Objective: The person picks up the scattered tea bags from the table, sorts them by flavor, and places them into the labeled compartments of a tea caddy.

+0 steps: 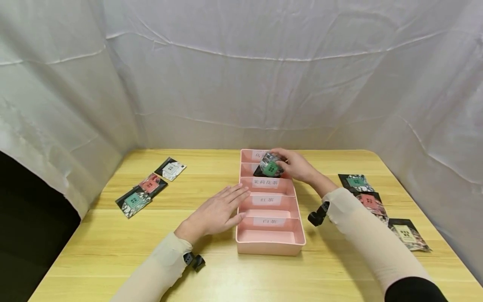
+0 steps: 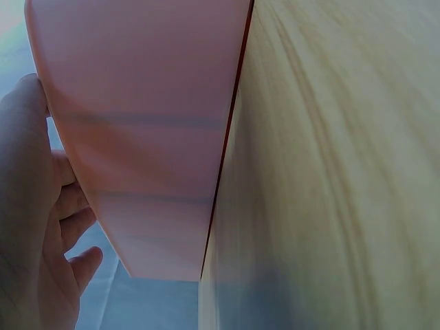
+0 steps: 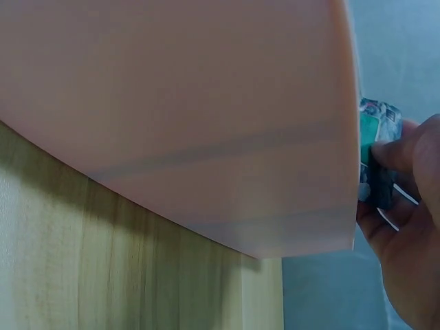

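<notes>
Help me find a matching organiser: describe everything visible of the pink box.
The pink box looks plastic, long and open-topped, divided crosswise into five compartments with white labels. It sits flat on the wooden table, a short end towards the viewer. The left hand touches its left edge; the right hand holds a packet at the second-farthest compartment.

A long, pale-pink plastic box (image 1: 269, 248) with five labelled compartments sits upright between both hands, its left rim under the left hand's (image 1: 219, 212) fingers. The right hand (image 1: 296, 164) pinches a glossy black-and-marbled-grey packet with a green label (image 1: 271, 168), tilted at the second-farthest compartment.
</notes>
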A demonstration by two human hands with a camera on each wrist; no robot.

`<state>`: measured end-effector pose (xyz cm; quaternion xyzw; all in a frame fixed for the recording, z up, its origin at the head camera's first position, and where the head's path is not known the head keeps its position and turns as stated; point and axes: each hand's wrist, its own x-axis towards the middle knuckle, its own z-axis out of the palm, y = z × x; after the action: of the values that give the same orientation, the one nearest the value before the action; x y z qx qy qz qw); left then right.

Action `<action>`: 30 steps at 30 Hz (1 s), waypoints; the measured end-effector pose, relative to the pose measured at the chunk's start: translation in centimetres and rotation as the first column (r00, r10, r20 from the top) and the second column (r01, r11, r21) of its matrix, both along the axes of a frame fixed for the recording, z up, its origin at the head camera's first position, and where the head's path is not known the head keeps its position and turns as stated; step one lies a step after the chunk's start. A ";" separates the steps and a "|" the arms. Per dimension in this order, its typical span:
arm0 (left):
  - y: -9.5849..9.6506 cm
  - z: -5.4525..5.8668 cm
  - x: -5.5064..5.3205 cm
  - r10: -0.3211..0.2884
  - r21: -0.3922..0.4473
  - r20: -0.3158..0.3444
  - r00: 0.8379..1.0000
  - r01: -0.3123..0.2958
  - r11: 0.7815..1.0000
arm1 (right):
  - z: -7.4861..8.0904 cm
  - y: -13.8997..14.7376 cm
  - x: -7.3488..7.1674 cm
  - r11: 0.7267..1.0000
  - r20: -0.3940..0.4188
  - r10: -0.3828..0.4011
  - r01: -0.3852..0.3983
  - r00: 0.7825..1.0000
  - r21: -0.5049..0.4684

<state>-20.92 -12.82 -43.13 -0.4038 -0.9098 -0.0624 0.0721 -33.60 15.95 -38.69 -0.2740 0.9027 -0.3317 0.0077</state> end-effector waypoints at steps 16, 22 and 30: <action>0.0 -0.2 0.0 -0.006 0.019 0.011 1.000 0.006 1.000 | -0.4 -0.7 0.1 0.986 -0.052 0.119 -0.111 0.992 0.126; -0.1 -0.1 0.0 -0.006 0.019 0.017 1.000 0.005 1.000 | -0.4 -0.9 0.3 0.983 -0.066 0.133 -0.124 0.989 0.136; -0.1 0.0 0.0 -0.008 0.005 0.017 1.000 0.008 1.000 | -0.1 -0.6 0.6 0.991 -0.102 0.102 -0.092 0.989 0.101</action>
<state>-20.93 -12.92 -43.12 -0.4067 -0.9087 -0.0685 0.0652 -33.00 15.37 -38.83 -0.3344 0.9023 -0.2719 -0.0113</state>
